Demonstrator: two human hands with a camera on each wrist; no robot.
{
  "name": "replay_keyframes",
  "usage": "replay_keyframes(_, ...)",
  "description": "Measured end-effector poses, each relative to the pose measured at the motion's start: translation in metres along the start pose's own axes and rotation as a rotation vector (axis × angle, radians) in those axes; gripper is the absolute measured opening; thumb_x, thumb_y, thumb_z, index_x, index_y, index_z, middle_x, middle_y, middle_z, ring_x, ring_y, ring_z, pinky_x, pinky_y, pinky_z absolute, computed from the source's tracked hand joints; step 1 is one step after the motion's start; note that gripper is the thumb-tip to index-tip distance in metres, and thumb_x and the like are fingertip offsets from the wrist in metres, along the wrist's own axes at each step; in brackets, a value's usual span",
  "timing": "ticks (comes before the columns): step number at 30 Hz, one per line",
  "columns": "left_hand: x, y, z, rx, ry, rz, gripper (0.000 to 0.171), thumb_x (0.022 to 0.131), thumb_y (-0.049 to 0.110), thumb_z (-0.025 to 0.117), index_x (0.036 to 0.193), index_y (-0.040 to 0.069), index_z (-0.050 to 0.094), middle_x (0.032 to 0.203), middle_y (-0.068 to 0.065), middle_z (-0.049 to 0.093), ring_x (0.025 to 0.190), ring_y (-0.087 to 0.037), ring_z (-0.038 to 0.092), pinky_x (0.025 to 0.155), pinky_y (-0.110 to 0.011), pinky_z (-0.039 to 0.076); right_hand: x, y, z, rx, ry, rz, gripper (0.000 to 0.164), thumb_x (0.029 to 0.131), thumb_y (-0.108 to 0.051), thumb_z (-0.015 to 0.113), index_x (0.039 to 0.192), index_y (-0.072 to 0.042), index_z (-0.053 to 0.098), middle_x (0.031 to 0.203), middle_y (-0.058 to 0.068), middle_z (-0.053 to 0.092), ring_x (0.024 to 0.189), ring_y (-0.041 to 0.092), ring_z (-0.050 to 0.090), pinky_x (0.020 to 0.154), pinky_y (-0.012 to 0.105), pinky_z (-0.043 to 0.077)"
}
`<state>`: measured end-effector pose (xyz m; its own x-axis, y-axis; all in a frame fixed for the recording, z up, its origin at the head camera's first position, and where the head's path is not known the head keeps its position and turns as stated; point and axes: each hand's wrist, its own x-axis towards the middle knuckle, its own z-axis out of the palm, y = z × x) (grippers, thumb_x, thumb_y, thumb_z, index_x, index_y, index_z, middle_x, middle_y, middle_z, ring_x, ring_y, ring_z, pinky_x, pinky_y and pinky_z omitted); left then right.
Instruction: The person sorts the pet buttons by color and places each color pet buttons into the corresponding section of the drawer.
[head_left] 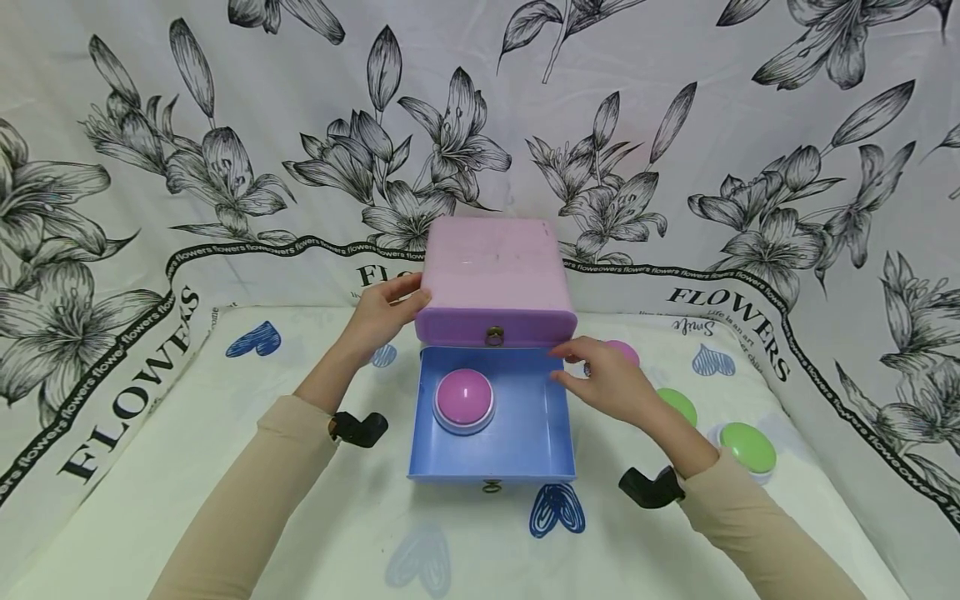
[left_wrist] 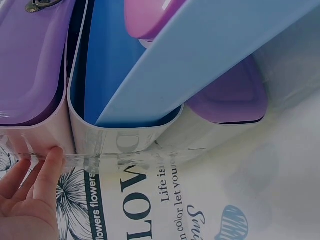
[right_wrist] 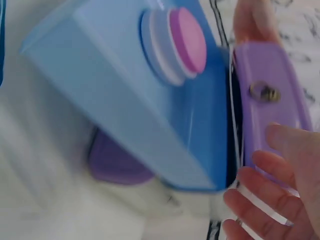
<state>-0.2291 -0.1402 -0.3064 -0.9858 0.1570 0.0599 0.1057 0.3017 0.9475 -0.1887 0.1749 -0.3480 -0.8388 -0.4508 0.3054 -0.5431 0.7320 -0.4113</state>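
Observation:
A small drawer cabinet [head_left: 495, 262] with a pink top stands against the patterned cloth, its purple upper drawer front [left_wrist: 32, 65] closed. Below that, a blue drawer [head_left: 528, 446] is pulled out. Inside it, on the left, sits a round push button [head_left: 464, 396] with a pink dome and pale base. My left hand [head_left: 386, 307] rests its straight fingers against the cabinet's left side. At the drawer's right rear corner hovers my right hand [head_left: 611, 383], fingers loosely spread and holding nothing. Whether its fingertips touch the cabinet I cannot tell.
To the right, partly behind my right hand and forearm, lie another pink button [head_left: 624, 352], a green button [head_left: 678, 406] and a second green button [head_left: 748, 447]. A lower purple drawer front [left_wrist: 232, 95] shows beneath the blue drawer. White cloth with hearts covers the surface.

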Motion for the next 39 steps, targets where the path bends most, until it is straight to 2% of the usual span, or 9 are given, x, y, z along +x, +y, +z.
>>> replay_keyframes(3, 0.0, 0.0, 0.0, -0.002, 0.002, 0.0, 0.053, 0.094, 0.024, 0.054, 0.14, 0.004, 0.038, 0.142, -0.015, 0.04, 0.124, -0.03, 0.046, 0.096, -0.037, 0.047, -0.005, 0.014, -0.002, -0.022, 0.077, 0.018, 0.024, 0.081, -0.018, 0.07, 0.102, -0.007, 0.068, 0.1, 0.006, 0.068, 0.087, 0.022, 0.065, 0.072, 0.038, 0.056)
replay_keyframes(6, 0.0, 0.0, 0.0, 0.001, 0.002, 0.001, 0.053, 0.094, 0.024, 0.054, 0.14, 0.004, 0.038, 0.142, -0.015, 0.04, 0.124, -0.03, 0.046, 0.096, -0.038, 0.046, -0.008, 0.03, -0.003, -0.018, 0.119, 0.053, 0.021, 0.083, -0.018, 0.069, 0.1, -0.007, 0.068, 0.098, 0.006, 0.069, 0.085, 0.022, 0.066, 0.072, 0.039, 0.057)
replay_keyframes(12, 0.0, 0.0, 0.0, 0.0, -0.003, -0.001, 0.054, 0.094, 0.024, 0.054, 0.14, 0.003, 0.037, 0.142, -0.015, 0.039, 0.125, -0.03, 0.046, 0.096, -0.038, 0.046, -0.009, 0.058, -0.003, 0.004, 0.135, 0.16, 0.026, 0.086, -0.021, 0.066, 0.106, -0.006, 0.066, 0.102, 0.011, 0.067, 0.09, 0.028, 0.065, 0.075, 0.044, 0.056)
replay_keyframes(20, 0.001, -0.001, -0.001, -0.008, -0.003, -0.008, 0.054, 0.093, 0.024, 0.054, 0.14, 0.003, 0.037, 0.143, -0.014, 0.039, 0.124, -0.029, 0.046, 0.096, -0.036, 0.046, -0.005, 0.09, 0.001, 0.039, 0.146, 0.341, 0.038, 0.089, -0.025, 0.059, 0.12, -0.003, 0.057, 0.122, 0.02, 0.056, 0.109, 0.036, 0.055, 0.089, 0.051, 0.047)
replay_keyframes(28, 0.001, 0.0, -0.001, -0.021, -0.004, -0.007, 0.054, 0.093, 0.023, 0.055, 0.14, 0.004, 0.037, 0.143, -0.015, 0.039, 0.124, -0.03, 0.046, 0.097, -0.039, 0.046, -0.002, 0.112, 0.008, 0.042, 0.083, 0.494, 0.057, 0.09, -0.033, 0.056, 0.136, -0.003, 0.042, 0.136, 0.022, 0.043, 0.121, 0.04, 0.043, 0.098, 0.056, 0.038)
replay_keyframes(35, 0.001, 0.0, -0.001, -0.019, -0.003, -0.008, 0.053, 0.094, 0.023, 0.054, 0.14, 0.003, 0.037, 0.143, -0.015, 0.039, 0.124, -0.03, 0.047, 0.097, -0.04, 0.045, -0.003, 0.123, 0.015, 0.012, 0.054, 0.53, 0.062, 0.09, -0.037, 0.055, 0.138, 0.0, 0.038, 0.136, 0.025, 0.041, 0.123, 0.042, 0.039, 0.099, 0.057, 0.036)
replay_keyframes(39, 0.005, -0.005, -0.001, -0.019, -0.007, -0.007, 0.054, 0.093, 0.023, 0.054, 0.141, 0.004, 0.037, 0.143, -0.014, 0.039, 0.125, -0.029, 0.046, 0.096, -0.037, 0.046, -0.003, 0.129, 0.019, -0.003, 0.014, 0.546, 0.066, 0.09, -0.036, 0.056, 0.139, 0.002, 0.034, 0.136, 0.029, 0.038, 0.124, 0.045, 0.036, 0.102, 0.058, 0.033)
